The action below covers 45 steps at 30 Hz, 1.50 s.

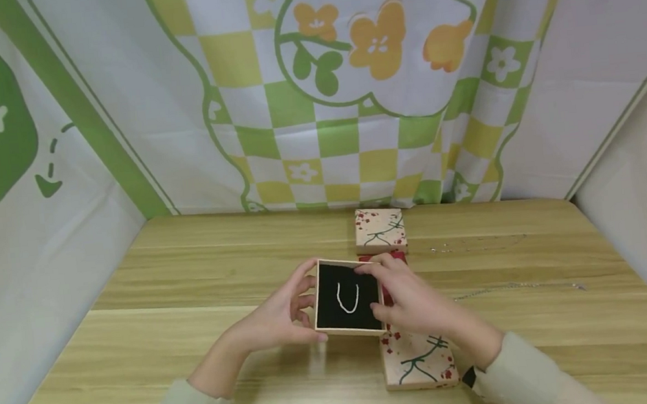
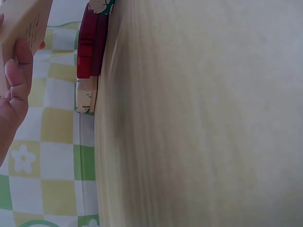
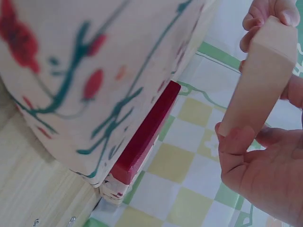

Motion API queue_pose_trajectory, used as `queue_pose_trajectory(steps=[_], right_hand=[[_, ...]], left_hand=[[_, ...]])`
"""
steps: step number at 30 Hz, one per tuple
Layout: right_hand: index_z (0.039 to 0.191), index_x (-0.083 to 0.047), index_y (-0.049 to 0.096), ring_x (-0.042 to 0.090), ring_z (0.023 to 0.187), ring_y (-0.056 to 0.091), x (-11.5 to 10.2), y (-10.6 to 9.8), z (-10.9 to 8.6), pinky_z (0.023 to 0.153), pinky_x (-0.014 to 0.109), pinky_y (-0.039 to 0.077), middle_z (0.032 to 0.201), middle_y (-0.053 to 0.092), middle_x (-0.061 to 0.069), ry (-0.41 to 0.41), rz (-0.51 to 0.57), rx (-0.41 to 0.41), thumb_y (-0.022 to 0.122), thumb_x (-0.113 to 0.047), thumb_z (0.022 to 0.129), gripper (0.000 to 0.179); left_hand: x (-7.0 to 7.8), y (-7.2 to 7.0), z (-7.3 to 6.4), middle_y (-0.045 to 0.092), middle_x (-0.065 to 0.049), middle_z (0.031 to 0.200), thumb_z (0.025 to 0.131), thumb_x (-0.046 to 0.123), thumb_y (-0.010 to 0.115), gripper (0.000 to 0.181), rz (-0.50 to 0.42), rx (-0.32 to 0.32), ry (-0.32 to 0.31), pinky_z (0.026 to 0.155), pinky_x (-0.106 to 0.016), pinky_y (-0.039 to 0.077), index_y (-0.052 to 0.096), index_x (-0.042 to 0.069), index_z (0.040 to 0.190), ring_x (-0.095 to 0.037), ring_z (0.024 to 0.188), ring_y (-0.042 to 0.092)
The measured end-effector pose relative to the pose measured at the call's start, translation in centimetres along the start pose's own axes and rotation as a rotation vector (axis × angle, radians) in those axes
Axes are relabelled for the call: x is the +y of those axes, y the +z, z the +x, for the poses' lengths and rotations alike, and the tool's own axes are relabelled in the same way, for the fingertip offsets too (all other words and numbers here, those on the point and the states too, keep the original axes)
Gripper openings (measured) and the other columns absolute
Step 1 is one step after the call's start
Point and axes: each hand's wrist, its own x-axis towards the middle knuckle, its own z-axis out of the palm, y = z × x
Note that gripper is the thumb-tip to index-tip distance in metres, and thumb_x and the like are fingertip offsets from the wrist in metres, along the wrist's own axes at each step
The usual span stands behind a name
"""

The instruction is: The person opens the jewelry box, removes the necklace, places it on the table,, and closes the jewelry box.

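Both hands hold a small square cardboard jewelry box up over the table, its open side facing the head camera. Inside it lies a black pad with a thin pale strand in a U shape. My left hand grips the left side, thumb at the lower corner and fingers behind. On the right side, my right hand holds the box, its fingertips reaching over the rim onto the pad. The right wrist view shows the plain outer wall of the box between both hands.
A blossom-printed box stands at the back, with a red box beside it. Another printed box lies below my right hand. Two thin chain necklaces stretch across the wooden table at right. A checkered curtain hangs behind.
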Motion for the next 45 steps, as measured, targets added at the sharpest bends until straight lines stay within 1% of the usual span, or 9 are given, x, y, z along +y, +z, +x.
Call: queue_pose_trajectory(steps=[3,6,12,17,23,29,31,38,45], right_hand=[[0.132,-0.009,0.05,0.024,0.113,0.045,0.0,-0.1,0.0,0.089,0.044,0.045,0.124,0.047,0.008,0.033,0.056,-0.011,0.071,-0.009,0.076,0.06],[0.129,-0.01,0.051,0.023,0.115,0.042,-0.1,-0.2,0.0,0.091,0.044,0.043,0.124,0.046,0.007,0.054,0.092,0.006,0.072,-0.009,0.073,0.06],[0.119,-0.006,0.05,0.019,0.098,0.045,-0.3,-0.3,0.0,0.082,0.037,0.045,0.115,0.046,0.007,0.037,0.076,0.033,0.072,-0.006,0.069,0.055],[0.11,-0.008,0.046,0.022,0.106,0.042,-0.2,-0.2,0.3,0.088,0.04,0.043,0.114,0.047,0.005,0.033,0.133,0.068,0.072,-0.003,0.07,0.048],[0.104,-0.013,0.053,0.024,0.107,0.037,0.0,-0.5,0.4,0.087,0.042,0.04,0.112,0.049,0.002,0.013,0.232,0.138,0.071,0.0,0.077,0.035],[0.107,-0.01,0.054,0.015,0.073,0.045,0.3,-0.9,0.3,0.066,0.025,0.045,0.107,0.059,0.006,-0.025,0.35,0.117,0.068,0.002,0.082,0.031],[0.107,-0.009,0.055,0.013,0.068,0.046,0.5,-1.0,0.3,0.06,0.022,0.043,0.109,0.061,0.008,-0.023,0.394,0.111,0.067,0.003,0.083,0.03],[0.107,-0.011,0.059,0.015,0.088,0.056,0.9,-1.1,0.2,0.074,0.027,0.047,0.11,0.064,0.006,-0.015,0.456,0.133,0.065,0.0,0.085,0.025],[0.108,-0.008,0.061,0.015,0.084,0.059,1.0,-1.2,0.1,0.071,0.027,0.052,0.118,0.061,0.011,0.039,0.593,0.085,0.06,0.005,0.087,0.025]], left_hand=[[0.2,-0.1,0.2,0.039,-0.019,0.137,0.072,0.0,0.078,0.112,0.02,-0.016,0.013,0.071,-0.026,0.05,0.001,0.019,0.151,-0.023,0.108,0.055],[0.6,-0.2,0.3,0.039,-0.018,0.136,0.073,0.0,0.078,0.113,0.033,-0.034,0.018,0.07,-0.026,0.05,0.0,0.027,0.15,-0.024,0.105,0.055],[1.3,-0.1,0.4,0.041,-0.015,0.135,0.074,0.002,0.078,0.116,0.084,-0.054,0.006,0.064,-0.024,0.048,-0.002,0.041,0.148,-0.024,0.092,0.057],[1.3,-0.1,0.4,0.043,-0.017,0.132,0.07,-0.003,0.078,0.112,0.102,-0.047,0.002,0.067,-0.029,0.052,0.007,0.036,0.148,-0.025,0.091,0.06],[1.0,-0.3,0.1,0.045,-0.019,0.129,0.069,-0.005,0.078,0.111,0.093,-0.043,-0.01,0.069,-0.034,0.054,0.011,0.035,0.147,-0.027,0.092,0.062],[1.0,-0.7,0.1,0.046,-0.017,0.129,0.069,-0.002,0.079,0.111,0.1,-0.038,-0.001,0.069,-0.035,0.054,0.01,0.035,0.147,-0.026,0.087,0.062],[1.1,-0.7,0.1,0.047,-0.016,0.128,0.068,-0.002,0.08,0.111,0.108,-0.038,0.002,0.067,-0.034,0.054,0.01,0.035,0.147,-0.025,0.085,0.062],[1.3,-0.7,0.1,0.048,-0.017,0.127,0.068,-0.003,0.08,0.11,0.111,-0.042,0.004,0.065,-0.031,0.052,0.012,0.034,0.147,-0.025,0.083,0.061],[1.0,-0.8,-0.1,0.049,-0.015,0.125,0.069,0.0,0.081,0.11,0.124,-0.037,-0.02,0.061,-0.027,0.05,0.011,0.037,0.146,-0.024,0.081,0.06]])
